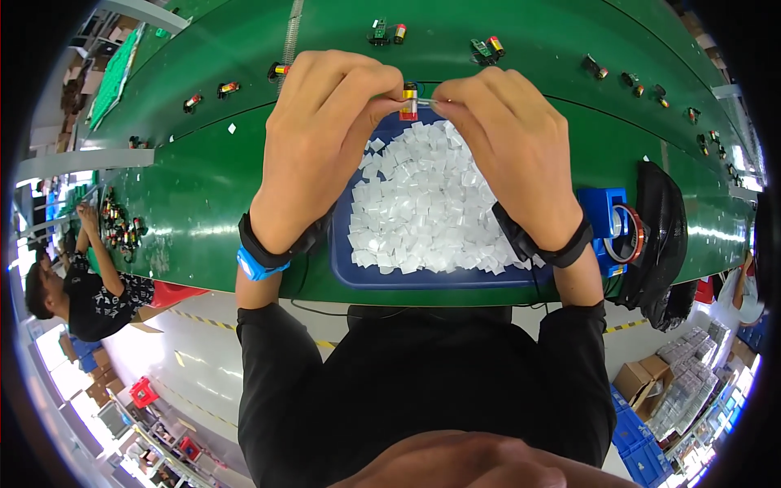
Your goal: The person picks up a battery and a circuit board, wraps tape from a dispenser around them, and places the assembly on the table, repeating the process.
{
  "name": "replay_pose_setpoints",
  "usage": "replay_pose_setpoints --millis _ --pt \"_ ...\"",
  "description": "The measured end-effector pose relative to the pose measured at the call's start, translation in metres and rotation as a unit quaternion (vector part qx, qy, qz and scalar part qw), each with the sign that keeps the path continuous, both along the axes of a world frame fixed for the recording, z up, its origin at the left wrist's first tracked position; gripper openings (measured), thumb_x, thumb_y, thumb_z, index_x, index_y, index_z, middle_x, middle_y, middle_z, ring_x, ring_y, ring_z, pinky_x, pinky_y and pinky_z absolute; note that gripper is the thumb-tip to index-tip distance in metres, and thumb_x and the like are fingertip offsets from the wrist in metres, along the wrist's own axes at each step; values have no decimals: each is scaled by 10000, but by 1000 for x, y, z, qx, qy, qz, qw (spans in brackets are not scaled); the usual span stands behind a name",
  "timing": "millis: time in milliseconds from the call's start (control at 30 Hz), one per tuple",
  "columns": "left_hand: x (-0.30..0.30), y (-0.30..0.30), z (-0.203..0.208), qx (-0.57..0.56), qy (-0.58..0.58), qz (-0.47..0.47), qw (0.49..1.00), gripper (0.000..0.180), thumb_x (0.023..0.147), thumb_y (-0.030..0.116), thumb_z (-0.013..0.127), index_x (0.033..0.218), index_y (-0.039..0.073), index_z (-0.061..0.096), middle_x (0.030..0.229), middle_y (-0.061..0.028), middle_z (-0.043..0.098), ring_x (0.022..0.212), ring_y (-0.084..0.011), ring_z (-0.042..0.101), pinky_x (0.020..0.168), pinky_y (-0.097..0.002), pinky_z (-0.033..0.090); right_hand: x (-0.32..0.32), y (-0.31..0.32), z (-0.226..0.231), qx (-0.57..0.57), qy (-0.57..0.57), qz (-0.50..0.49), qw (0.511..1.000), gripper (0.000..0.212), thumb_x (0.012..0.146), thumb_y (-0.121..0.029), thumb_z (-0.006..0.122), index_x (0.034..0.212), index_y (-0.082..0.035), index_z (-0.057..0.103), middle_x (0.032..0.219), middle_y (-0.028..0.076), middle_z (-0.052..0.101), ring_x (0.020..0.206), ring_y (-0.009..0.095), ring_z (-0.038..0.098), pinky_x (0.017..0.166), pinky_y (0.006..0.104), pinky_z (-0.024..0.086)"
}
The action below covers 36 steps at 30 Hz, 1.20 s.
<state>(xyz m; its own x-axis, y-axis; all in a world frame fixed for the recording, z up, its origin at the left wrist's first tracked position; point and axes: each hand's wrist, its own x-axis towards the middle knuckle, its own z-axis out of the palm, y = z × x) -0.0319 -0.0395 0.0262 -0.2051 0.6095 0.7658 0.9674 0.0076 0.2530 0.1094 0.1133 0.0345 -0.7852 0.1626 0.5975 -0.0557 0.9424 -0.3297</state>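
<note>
Over the far edge of the blue tray, my left hand (pixel 325 122) is closed in a pinch at the side of a small battery (pixel 408 112) with a yellow, black and red wrapper. My right hand (pixel 512 134) pinches the end of a thin clear strip (pixel 425 102), which reaches across to the battery. A dark wire shows beside the battery; whatever it leads to is hidden. Beneath both hands lies a heap of small whitish translucent square pieces (pixel 427 199) in the blue tray (pixel 407 279).
Battery-and-circuit-board assemblies (pixel 486 50) lie spaced along the green bench (pixel 195 175). To the right stand a blue tape dispenser (pixel 600 220) with a reddish tape roll and a black plastic bag (pixel 661 236). Another person (pixel 93 285) works at left beside a cluster of assemblies (pixel 122 228).
</note>
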Motion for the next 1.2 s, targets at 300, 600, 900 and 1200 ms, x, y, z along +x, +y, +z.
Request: replay_pose_setpoints --millis 300,600,900,1200 --pt "10 -7 15 17 37 -48 998 290 744 84 829 1001 83 694 945 -47 655 862 -216 610 728 -345 505 4 10 1 21 79 69 994 146 793 -21 762 931 -40 720 868 52 715 705 225 678 592 271 531" --pt "-12 -20 20 -165 -726 -227 628 250 927 172 722 1082 -10 649 965 -66 669 809 -145 623 641 -322 556 11 6 14 92 140 142 976 108 769 6 761 864 4 710 897 76 753 680 206 698 596 233 546" --pt "14 -9 0 -177 -403 -76 895 222 972 201 663 1077 9 631 768 -69 646 618 -134 654 543 -268 497 4 10 -6 -99 -48 71 991 60 849 -34 737 894 -10 705 872 83 734 680 152 696 568 240 523" --pt "23 -13 9 -141 -473 -118 862 130 988 122 605 1066 18 615 747 -56 634 541 -99 579 511 -253 447 4 28 8 -118 -44 45 991 141 924 -59 686 1055 -8 697 999 76 736 827 137 703 665 251 552"
